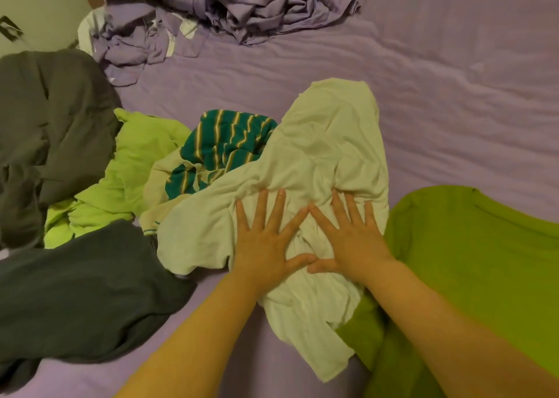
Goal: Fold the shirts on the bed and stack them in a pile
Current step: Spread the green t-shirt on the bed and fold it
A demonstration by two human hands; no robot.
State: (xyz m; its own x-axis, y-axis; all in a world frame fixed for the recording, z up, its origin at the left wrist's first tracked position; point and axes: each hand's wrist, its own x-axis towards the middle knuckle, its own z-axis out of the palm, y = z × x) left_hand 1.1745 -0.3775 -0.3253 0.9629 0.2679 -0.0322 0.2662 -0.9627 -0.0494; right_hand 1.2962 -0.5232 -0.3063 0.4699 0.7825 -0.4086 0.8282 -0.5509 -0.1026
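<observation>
A crumpled white shirt lies in the middle of the bed. My left hand and my right hand press flat on it side by side, fingers spread, thumbs nearly touching. A green-and-yellow striped shirt lies bunched just left of the white one, partly under it. Further left is a crumpled lime shirt. A dark grey shirt lies at the near left. An olive-green shirt is spread at the right, its edge under the white shirt.
The bed has a purple sheet with open room at the right and far middle. A rumpled purple bedcover is heaped at the far edge. A large grey garment lies at the far left.
</observation>
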